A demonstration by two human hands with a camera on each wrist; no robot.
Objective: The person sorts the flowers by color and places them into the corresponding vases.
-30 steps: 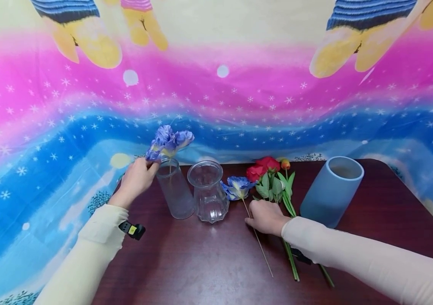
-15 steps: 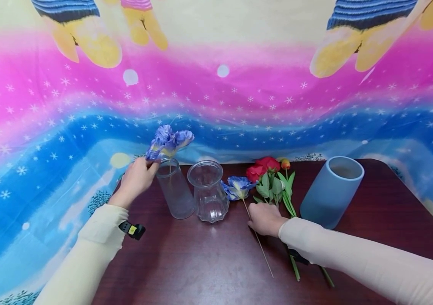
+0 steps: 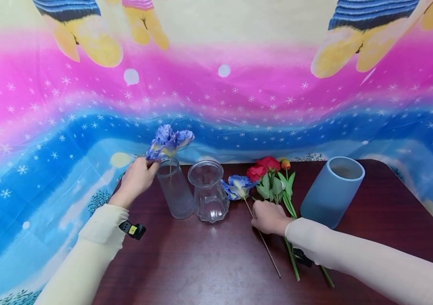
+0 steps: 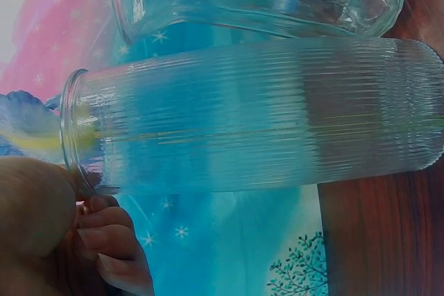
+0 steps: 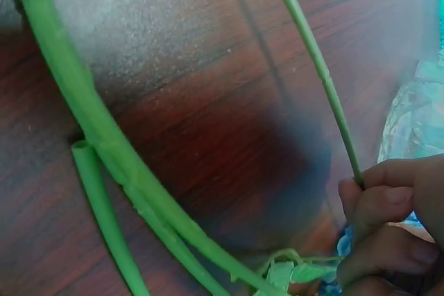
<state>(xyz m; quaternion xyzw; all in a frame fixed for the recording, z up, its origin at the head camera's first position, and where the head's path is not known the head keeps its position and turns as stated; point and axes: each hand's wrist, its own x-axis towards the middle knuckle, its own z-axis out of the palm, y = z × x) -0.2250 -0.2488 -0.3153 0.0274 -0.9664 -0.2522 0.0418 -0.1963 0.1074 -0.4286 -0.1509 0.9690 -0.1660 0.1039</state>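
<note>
A tall ribbed glass vase (image 3: 176, 195) stands at the left, and a blue artificial iris (image 3: 166, 139) rises from its mouth. My left hand (image 3: 136, 180) grips the vase's rim, just under the petals. In the left wrist view the iris stem shows through the ribbed glass (image 4: 257, 116), and several fingers (image 4: 114, 237) curl beside the rim. My right hand (image 3: 270, 217) pinches the thin stem of a second blue iris (image 3: 238, 187). Up close in the right wrist view, that stem (image 5: 326, 81) lies between thumb and finger, with its shadow apart on the wood.
Between the hands stands a flared clear glass vase (image 3: 210, 197). Red roses (image 3: 265, 167) and an orange-yellow tulip (image 3: 285, 164) lie beyond my right hand, their green stems (image 3: 291, 264) passing under that arm. A blue-grey vase (image 3: 331, 192) stands at the right. A printed cloth backs the dark table (image 3: 201, 271).
My right hand has shifted slightly right, and the lower end of the second iris's stem has swung right with it. The left hand stays at the ribbed vase's rim.
</note>
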